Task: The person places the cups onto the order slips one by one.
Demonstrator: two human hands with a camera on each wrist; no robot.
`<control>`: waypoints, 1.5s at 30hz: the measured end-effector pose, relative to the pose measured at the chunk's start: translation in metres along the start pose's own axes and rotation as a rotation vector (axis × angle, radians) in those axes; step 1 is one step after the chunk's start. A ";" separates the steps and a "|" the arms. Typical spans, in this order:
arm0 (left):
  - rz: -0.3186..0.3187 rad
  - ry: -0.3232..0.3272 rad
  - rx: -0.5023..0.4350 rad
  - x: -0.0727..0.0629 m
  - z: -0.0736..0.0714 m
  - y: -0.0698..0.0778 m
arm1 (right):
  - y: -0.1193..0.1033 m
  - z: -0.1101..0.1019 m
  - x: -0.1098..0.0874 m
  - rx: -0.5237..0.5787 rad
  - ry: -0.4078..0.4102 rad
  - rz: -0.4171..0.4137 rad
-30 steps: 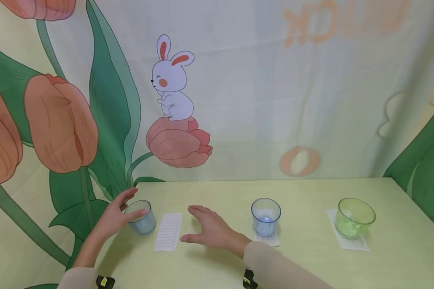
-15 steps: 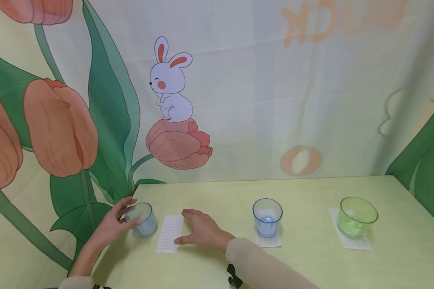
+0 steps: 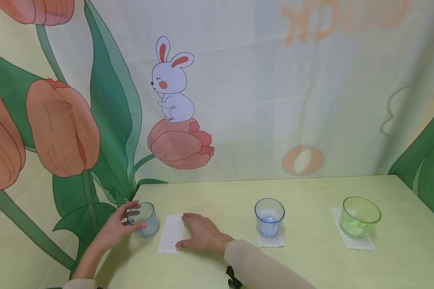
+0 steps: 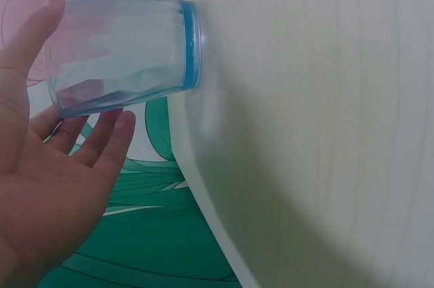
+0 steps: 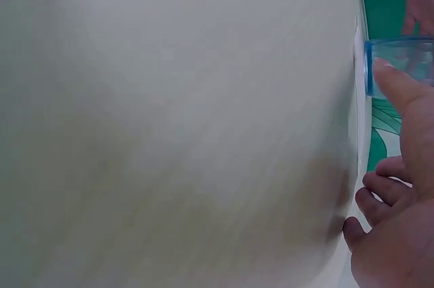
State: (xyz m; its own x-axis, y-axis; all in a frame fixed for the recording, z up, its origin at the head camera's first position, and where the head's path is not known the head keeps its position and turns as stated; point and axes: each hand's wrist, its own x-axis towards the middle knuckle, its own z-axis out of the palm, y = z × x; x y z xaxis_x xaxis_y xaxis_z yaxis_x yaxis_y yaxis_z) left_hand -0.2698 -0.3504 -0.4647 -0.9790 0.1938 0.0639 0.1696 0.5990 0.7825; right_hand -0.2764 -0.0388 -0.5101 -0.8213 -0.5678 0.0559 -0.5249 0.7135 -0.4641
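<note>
A clear blue-tinted glass (image 3: 149, 224) stands upright at the left end of the table. My left hand (image 3: 115, 228) holds it from the left, thumb along the near side and fingers round the far side. In the left wrist view the thumb lies at the rim of the glass (image 4: 129, 51), fingers along its other side. Just right of this glass lies a lined white paper strip (image 3: 170, 235). My right hand (image 3: 202, 233) rests at the strip's right edge, thumb and fingers spread apart, nothing gripped.
A second blue glass (image 3: 269, 218) stands on a paper strip (image 3: 271, 242) right of centre. Farther right, a green glass (image 3: 360, 216) stands on another strip (image 3: 361, 244). Behind the table (image 3: 311, 265) hangs a printed curtain (image 3: 238, 100) with tulips and a rabbit.
My right hand has moved left and down to the paper strip's right edge. My left hand has drawn closer round the glass. The glasses stay in place.
</note>
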 end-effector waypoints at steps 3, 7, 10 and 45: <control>-0.008 0.001 -0.022 0.000 0.001 -0.001 | 0.000 0.002 0.000 -0.022 -0.008 -0.003; -0.016 -0.005 -0.064 0.000 0.001 -0.003 | 0.001 0.005 0.000 -0.066 -0.018 -0.006; -0.017 -0.007 -0.074 -0.001 0.002 -0.003 | 0.000 0.008 0.000 -0.088 -0.015 -0.008; -0.076 -0.005 -0.039 -0.001 0.002 0.002 | -0.001 0.009 0.000 -0.150 -0.028 -0.036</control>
State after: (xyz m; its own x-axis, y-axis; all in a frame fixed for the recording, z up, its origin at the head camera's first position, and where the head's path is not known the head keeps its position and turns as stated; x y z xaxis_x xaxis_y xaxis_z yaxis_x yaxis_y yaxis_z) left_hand -0.2679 -0.3477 -0.4648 -0.9883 0.1524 0.0001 0.0898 0.5817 0.8084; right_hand -0.2742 -0.0432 -0.5178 -0.7960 -0.6036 0.0449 -0.5830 0.7448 -0.3247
